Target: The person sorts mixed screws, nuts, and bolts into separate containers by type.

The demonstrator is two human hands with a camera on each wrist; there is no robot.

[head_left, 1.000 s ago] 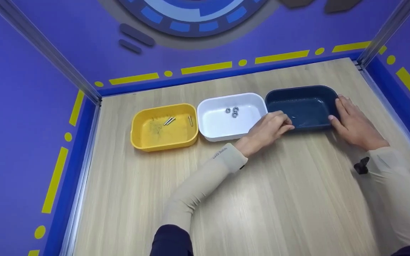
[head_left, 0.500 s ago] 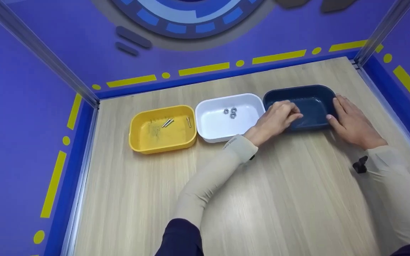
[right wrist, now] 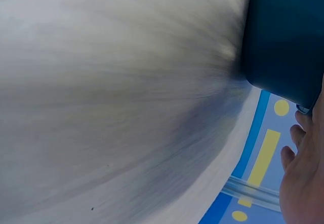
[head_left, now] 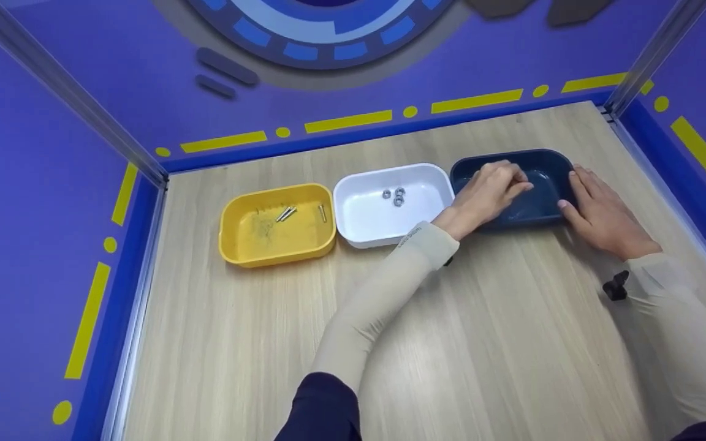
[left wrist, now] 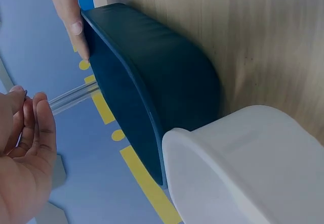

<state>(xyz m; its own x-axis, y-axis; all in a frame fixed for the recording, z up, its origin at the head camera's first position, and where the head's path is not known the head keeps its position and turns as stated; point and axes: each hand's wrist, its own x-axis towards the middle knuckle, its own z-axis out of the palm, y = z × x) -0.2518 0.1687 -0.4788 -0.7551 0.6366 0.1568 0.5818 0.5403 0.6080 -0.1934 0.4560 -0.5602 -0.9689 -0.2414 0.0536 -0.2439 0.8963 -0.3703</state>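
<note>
Over the dark blue bin (head_left: pixel 549 160), my left hand (head_left: pixel 493 191) is raised with thumb and fingertips pinched together. Between them the left wrist view shows a small dark sliver (left wrist: pixel 26 92), mostly hidden; I cannot tell what kind of thing it is. My right hand (head_left: pixel 607 211) holds the right end of this bin, thumb at the rim and fingers along the outer wall. The right wrist view has the right hand's fingers (right wrist: pixel 298 133) at the bin's edge. A white bin (head_left: pixel 368 214) with several metal nuts (head_left: pixel 398 201) stands directly left of it.
Farther left is a yellow bin (head_left: pixel 279 248) holding a few screws (head_left: pixel 286 214) and dark specks. All three bins stand in a row on a wooden table (head_left: pixel 482 343). Purple panels (head_left: pixel 353 86) with metal corner posts enclose the table's back and sides.
A small shiny piece by my left fingertips in the dark bin no longer shows there. My left hand has risen and moved right and away from me. My right hand stays on the bin.
</note>
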